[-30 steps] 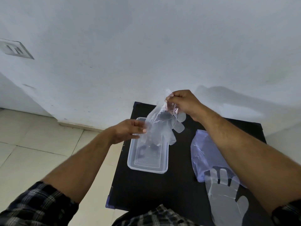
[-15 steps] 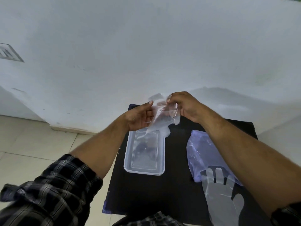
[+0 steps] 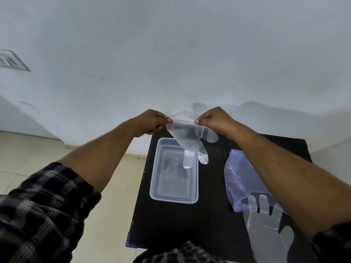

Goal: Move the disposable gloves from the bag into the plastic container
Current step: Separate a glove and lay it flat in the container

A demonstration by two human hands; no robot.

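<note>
A clear disposable glove (image 3: 188, 138) hangs stretched between my two hands, cuff up and fingers dangling over the far end of the plastic container (image 3: 154, 184). My left hand (image 3: 152, 122) pinches the cuff's left corner and my right hand (image 3: 215, 120) pinches its right corner. The rectangular container sits on the black table with nothing visible inside. To the right lies the bluish plastic bag (image 3: 239, 177), partly hidden by my right forearm. A second clear glove (image 3: 266, 224) lies flat, its fingers over the bag's near end.
The small black table (image 3: 190, 224) stands against a white wall, with beige floor tiles to its left. My checked sleeves show at the lower corners. A wall vent (image 3: 11, 60) is far left.
My left hand rose from beside the hanging glove to its cuff. Both hands then pulled apart, spreading the crumpled glove open and flat above the container.
</note>
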